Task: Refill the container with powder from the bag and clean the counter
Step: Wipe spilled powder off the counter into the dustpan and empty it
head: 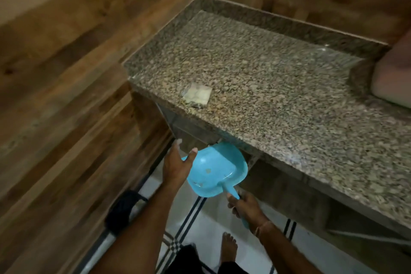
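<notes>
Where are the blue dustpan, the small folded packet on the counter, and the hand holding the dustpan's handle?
blue dustpan (213, 167): head view, middle of its scoop.
folded packet (197, 95): head view, its top face.
right hand (245, 208): head view, back of the hand, gripping the handle.

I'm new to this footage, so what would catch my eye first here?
The bright blue dustpan below the counter's front edge, its handle held by the right hand, with the open left hand at its left rim. Next, a small folded packet lying on the speckled granite counter.
</notes>
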The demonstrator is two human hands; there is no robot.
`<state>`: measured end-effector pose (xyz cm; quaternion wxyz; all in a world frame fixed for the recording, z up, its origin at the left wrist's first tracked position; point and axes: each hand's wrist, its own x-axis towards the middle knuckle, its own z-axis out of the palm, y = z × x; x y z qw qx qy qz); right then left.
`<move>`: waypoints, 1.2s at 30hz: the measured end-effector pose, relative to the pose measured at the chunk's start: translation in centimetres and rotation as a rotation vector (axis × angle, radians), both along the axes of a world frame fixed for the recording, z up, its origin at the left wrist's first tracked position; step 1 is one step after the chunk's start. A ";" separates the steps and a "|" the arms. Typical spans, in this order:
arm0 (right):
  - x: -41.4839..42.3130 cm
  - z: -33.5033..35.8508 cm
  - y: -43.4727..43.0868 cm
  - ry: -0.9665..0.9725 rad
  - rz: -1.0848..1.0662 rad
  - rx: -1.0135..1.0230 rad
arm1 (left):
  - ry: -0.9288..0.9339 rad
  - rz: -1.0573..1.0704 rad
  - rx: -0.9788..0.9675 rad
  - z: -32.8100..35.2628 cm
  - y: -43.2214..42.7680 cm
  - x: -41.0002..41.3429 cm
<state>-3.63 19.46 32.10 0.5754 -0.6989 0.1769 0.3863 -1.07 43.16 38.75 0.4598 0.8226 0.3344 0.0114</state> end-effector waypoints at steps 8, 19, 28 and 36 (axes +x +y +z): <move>1.8 -0.1 -0.8 -0.054 -0.065 -0.039 | 0.027 -0.275 0.422 2.0 1.8 11.9; 0.0 -0.3 0.3 -0.007 -0.299 -0.102 | -0.049 -0.695 0.873 -2.6 5.0 23.9; -6.2 -0.9 -1.5 0.085 -0.594 -0.112 | -0.252 -1.098 0.836 -2.0 -12.6 20.5; -7.9 -0.4 -6.0 0.054 -0.852 -0.115 | -0.199 -1.016 0.521 -0.9 -14.7 23.9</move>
